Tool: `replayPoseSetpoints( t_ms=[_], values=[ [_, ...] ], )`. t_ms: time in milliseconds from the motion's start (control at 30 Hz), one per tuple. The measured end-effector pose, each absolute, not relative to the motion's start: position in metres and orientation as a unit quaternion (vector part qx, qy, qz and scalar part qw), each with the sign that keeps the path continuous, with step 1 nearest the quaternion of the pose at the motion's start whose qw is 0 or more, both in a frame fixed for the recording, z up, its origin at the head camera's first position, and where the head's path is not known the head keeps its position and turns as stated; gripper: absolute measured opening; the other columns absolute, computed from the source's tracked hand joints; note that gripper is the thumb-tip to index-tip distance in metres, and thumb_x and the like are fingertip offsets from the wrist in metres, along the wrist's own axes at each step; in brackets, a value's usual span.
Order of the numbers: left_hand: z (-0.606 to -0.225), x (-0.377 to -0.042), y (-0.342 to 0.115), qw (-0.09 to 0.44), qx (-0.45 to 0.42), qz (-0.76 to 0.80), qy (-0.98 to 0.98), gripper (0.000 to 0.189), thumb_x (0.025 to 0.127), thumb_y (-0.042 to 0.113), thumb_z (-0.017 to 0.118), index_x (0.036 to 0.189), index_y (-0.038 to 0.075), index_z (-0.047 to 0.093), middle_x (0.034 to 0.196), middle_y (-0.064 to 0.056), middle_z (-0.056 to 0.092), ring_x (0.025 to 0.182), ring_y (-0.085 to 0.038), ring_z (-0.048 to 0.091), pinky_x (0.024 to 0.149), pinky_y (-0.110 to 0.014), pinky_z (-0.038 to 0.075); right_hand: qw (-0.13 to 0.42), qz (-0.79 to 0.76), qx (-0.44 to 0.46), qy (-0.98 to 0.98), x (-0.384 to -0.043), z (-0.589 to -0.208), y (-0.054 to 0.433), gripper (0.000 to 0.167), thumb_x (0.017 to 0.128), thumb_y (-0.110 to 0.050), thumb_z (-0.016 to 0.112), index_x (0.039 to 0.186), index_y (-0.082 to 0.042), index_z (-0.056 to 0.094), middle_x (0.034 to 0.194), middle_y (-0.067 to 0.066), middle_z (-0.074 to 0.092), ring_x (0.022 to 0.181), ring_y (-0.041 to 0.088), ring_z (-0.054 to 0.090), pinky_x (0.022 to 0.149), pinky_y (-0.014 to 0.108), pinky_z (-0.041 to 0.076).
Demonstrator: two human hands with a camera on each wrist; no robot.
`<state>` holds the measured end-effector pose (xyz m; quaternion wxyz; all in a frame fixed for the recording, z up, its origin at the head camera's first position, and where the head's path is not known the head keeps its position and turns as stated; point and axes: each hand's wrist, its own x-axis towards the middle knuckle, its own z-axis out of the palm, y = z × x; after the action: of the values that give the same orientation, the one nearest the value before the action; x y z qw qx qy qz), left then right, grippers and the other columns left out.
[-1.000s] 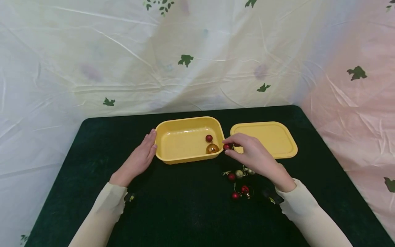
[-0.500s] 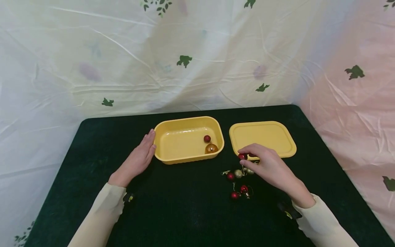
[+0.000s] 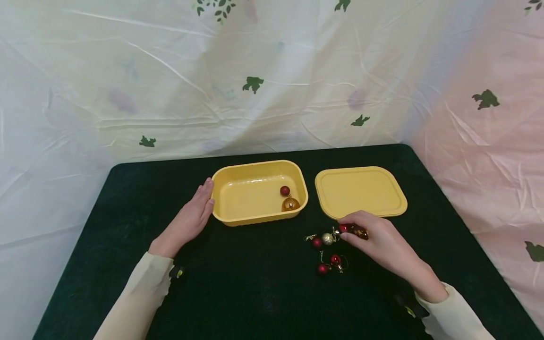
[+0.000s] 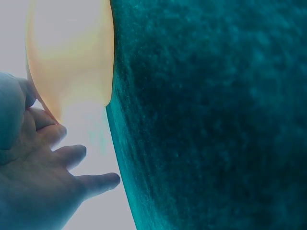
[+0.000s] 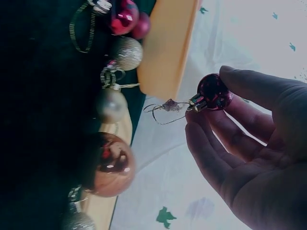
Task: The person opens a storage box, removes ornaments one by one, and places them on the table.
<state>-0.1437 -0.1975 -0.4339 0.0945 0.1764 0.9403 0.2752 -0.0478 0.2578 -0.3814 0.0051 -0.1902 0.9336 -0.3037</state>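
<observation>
My left hand (image 3: 190, 218) lies with straight fingers against the left end of the yellow plastic box (image 3: 238, 218); the left wrist view shows fingertips at the box's wall (image 4: 72, 57). Inside the box, at its right end, sit a small red bauble (image 3: 285, 191) and a larger gold bauble (image 3: 291, 204). My right hand (image 3: 382, 243) pinches a shiny red bauble (image 5: 214, 91) between thumb and fingers, its gold cap and string loop hanging free. Under and beside that hand lie a copper bauble (image 5: 112, 165), a glittery gold one (image 3: 327, 238) and several red ones (image 3: 322, 268).
The yellow lid (image 3: 361, 191) lies flat to the right of the box, behind the loose baubles. Dark green cloth (image 3: 255, 283) covers the table. A pale printed curtain (image 3: 178, 94) hangs close behind the table's back edge.
My right hand, holding the red bauble, has moved from the box's right rim rightward and nearer me, over the loose baubles. The left hand stays at the box.
</observation>
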Motion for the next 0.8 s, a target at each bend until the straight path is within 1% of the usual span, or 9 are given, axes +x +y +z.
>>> replayPoseSetpoints(
  t_ms=[67, 233, 367, 533, 800],
  values=[
    [-0.434, -0.143, -0.197, 0.093, 0.176, 0.274, 0.941, 0.065, 0.115, 0.033, 0.035, 0.167, 0.013, 0.002, 0.174, -0.008, 0.002, 0.159, -0.033, 0.009, 0.125, -0.057, 0.016, 0.01, -0.303, -0.183, 0.935, -0.044, -0.384, 0.261, 0.03, 0.094, -0.018, 0.079, 0.122, -0.019, 0.072, 0.113, -0.009, 0.071, 0.098, 0.011, 0.068, 0.084, 0.042, 0.06],
    [-0.432, -0.143, -0.196, 0.095, 0.175, 0.27, 0.942, 0.065, 0.115, 0.032, 0.035, 0.167, 0.013, 0.002, 0.174, -0.007, 0.001, 0.159, -0.032, 0.008, 0.125, -0.056, 0.016, 0.007, -0.302, -0.172, 0.938, -0.036, -0.389, 0.27, 0.029, 0.093, -0.017, 0.079, 0.121, -0.016, 0.073, 0.112, -0.008, 0.071, 0.098, 0.015, 0.069, 0.083, 0.045, 0.06],
    [-0.43, -0.142, -0.196, 0.096, 0.173, 0.268, 0.943, 0.065, 0.115, 0.033, 0.034, 0.167, 0.014, 0.001, 0.174, -0.007, 0.001, 0.159, -0.032, 0.008, 0.125, -0.056, 0.015, 0.007, -0.299, -0.169, 0.939, -0.03, -0.394, 0.276, 0.029, 0.092, -0.018, 0.08, 0.121, -0.017, 0.073, 0.112, -0.009, 0.072, 0.1, 0.014, 0.069, 0.084, 0.044, 0.059],
    [-0.428, -0.142, -0.197, 0.096, 0.176, 0.272, 0.941, 0.065, 0.115, 0.033, 0.034, 0.167, 0.014, 0.001, 0.174, -0.007, 0.001, 0.159, -0.032, 0.008, 0.125, -0.056, 0.015, 0.011, -0.302, -0.164, 0.939, -0.022, -0.401, 0.281, 0.03, 0.091, -0.02, 0.081, 0.12, -0.018, 0.074, 0.112, -0.009, 0.071, 0.1, 0.013, 0.069, 0.083, 0.042, 0.06],
    [-0.425, -0.14, -0.198, 0.094, 0.176, 0.274, 0.941, 0.065, 0.115, 0.034, 0.034, 0.167, 0.013, 0.002, 0.174, -0.008, 0.002, 0.159, -0.034, 0.009, 0.125, -0.057, 0.016, 0.02, -0.314, -0.165, 0.935, -0.013, -0.414, 0.284, 0.029, 0.091, -0.022, 0.081, 0.119, -0.018, 0.074, 0.11, -0.011, 0.071, 0.098, 0.01, 0.07, 0.081, 0.035, 0.06]
  ],
)
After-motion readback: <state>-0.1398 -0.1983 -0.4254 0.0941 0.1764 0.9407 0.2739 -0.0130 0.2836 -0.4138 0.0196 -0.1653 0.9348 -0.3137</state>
